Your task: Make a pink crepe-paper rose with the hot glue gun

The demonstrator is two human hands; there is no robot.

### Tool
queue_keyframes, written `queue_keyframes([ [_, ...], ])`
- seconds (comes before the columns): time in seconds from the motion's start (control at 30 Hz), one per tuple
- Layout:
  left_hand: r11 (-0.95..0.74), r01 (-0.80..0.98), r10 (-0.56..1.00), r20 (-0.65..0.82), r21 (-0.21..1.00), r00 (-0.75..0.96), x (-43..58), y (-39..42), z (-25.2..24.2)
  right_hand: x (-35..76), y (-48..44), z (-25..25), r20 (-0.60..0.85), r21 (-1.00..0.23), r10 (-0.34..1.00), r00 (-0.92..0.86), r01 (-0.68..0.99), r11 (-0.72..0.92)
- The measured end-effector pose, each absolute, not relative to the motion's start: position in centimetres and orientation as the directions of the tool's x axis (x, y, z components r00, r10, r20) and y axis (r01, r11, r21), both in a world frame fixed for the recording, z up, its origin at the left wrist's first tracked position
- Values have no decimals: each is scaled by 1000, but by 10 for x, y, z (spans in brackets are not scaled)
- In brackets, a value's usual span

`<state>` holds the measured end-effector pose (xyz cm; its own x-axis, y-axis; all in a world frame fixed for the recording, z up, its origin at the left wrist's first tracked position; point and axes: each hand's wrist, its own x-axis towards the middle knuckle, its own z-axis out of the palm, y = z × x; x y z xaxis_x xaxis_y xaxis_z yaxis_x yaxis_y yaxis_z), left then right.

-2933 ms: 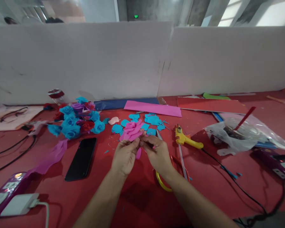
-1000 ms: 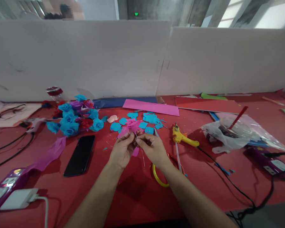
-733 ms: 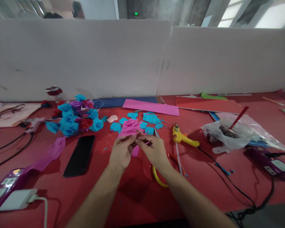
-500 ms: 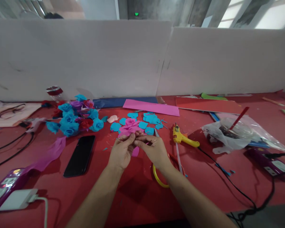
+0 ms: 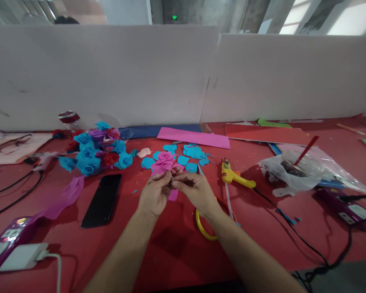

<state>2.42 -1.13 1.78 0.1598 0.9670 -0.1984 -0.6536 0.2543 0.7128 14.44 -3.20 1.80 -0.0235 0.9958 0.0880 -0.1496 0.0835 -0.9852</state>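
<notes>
A pink crepe-paper flower is at the tips of my fingers, its bloom facing away from me. My left hand pinches it at its base, where a thin pale stem shows between the fingertips. Close against it, my right hand has thumb and forefinger pressed together at the same spot; the fingers hide most of what they grip. Blue paper petals lie scattered just beyond the flower. Scissors with a yellow handle loop lie partly under my right wrist.
A yellow hot glue gun with a cord lies right of my hands. Left are a black phone and a bunch of paper roses. A bagged drink cup stands right. A pink paper strip lies before the white partition.
The pink flower has shifted slightly left and tilted between my fingers, and a thin stem now shows at the fingertips. Both hands stay in nearly the same place.
</notes>
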Motion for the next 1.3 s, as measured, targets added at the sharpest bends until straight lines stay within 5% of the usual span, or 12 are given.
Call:
queue_keyframes([
  [0.53, 129, -671, 980, -199, 731, -29, 49, -22, 15, 142, -34, 20, 132, -990, 987, 87, -40, 136],
  [0.83, -67, -407, 997, 73, 911, 1, 34, -16, 4, 146, -28, 16, 286, -956, 938, 198, 0, 292],
  [1.1, -52, -392, 998, 64, 919, 17, 26, -7, 6, 148, -26, 20, -63, -919, 998, -1, -391, -58],
  [1.3, 20, -453, 1000, -22, 891, 2, 26, -5, 7, 146, -26, 19, -94, -911, 994, -57, -398, -109],
])
